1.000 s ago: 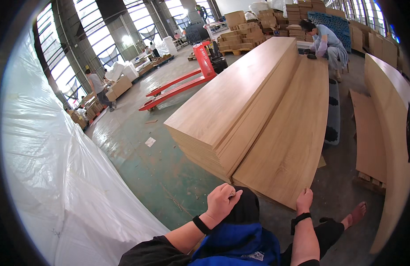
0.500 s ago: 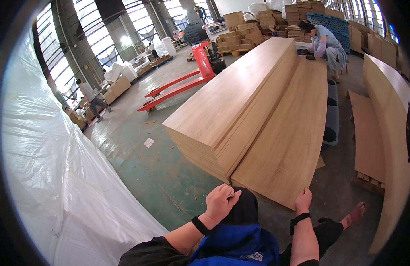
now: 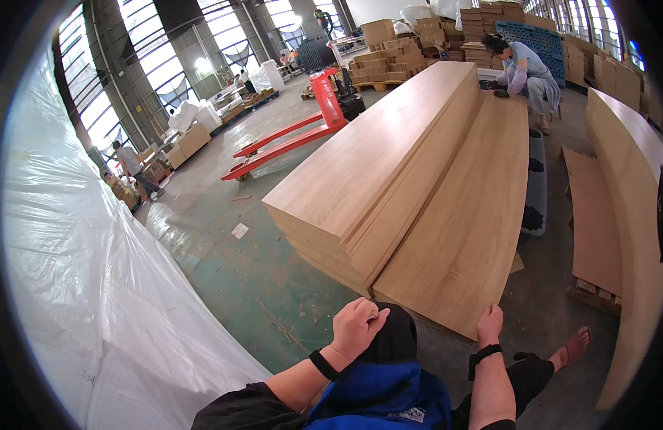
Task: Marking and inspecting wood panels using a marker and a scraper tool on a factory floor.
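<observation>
My left hand is closed in a loose fist and rests on my dark-clad knee. A small brownish bit shows by its thumb, too small to name. My right hand is closed at the near right corner of a long wood-grain board, its thumb and fingertips pressed together. Whether it grips the board's edge or a small thing is hidden. Left of that board rises a taller stack of similar boards. At the board's far end, a crouching person in light blue has dark-gloved hands on it.
Plastic-wrapped goods stand close on my left. A red pallet jack is beyond the stack. On the right are a curved-looking upright panel and a brown sheet on a pallet. Cartons are piled at the back.
A person walking in the far left has moved further left. The co-worker's gloved hands have shifted slightly at the board's far end. My own hands have stayed in place.
</observation>
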The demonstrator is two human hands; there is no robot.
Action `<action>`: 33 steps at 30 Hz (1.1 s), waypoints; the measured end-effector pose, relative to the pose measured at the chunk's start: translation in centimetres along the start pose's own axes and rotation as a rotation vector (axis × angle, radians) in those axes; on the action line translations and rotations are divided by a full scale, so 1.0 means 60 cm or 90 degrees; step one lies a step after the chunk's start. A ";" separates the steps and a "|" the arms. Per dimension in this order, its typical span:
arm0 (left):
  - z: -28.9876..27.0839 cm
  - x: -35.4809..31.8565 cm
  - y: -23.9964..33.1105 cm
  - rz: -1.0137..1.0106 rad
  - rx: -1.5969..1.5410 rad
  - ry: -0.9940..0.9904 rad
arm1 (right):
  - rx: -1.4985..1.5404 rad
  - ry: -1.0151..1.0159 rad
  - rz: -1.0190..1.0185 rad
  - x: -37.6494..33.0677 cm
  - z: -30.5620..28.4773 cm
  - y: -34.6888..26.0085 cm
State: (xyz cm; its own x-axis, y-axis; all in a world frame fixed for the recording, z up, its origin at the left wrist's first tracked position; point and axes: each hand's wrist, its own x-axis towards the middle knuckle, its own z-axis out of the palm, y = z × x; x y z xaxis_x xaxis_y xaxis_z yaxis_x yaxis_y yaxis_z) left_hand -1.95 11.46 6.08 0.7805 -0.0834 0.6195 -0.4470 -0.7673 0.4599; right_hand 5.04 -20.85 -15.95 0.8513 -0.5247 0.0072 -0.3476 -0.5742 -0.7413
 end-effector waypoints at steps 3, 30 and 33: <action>-0.001 0.000 -0.002 0.005 -0.001 -0.002 | 0.007 -0.048 0.009 0.005 -0.002 0.002; 0.001 0.002 -0.001 0.005 0.016 -0.010 | -0.017 -0.058 -0.001 0.002 -0.004 -0.003; 0.001 0.002 0.000 0.002 0.019 -0.020 | -0.022 -0.037 -0.005 0.000 -0.003 -0.007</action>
State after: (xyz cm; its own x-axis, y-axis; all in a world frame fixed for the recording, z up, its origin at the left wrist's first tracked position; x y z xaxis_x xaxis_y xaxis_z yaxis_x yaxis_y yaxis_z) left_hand -1.82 11.44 6.13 0.7930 -0.1052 0.6000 -0.4363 -0.7855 0.4389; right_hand 5.12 -20.71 -15.51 0.8748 -0.4837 -0.0274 -0.3541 -0.5999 -0.7174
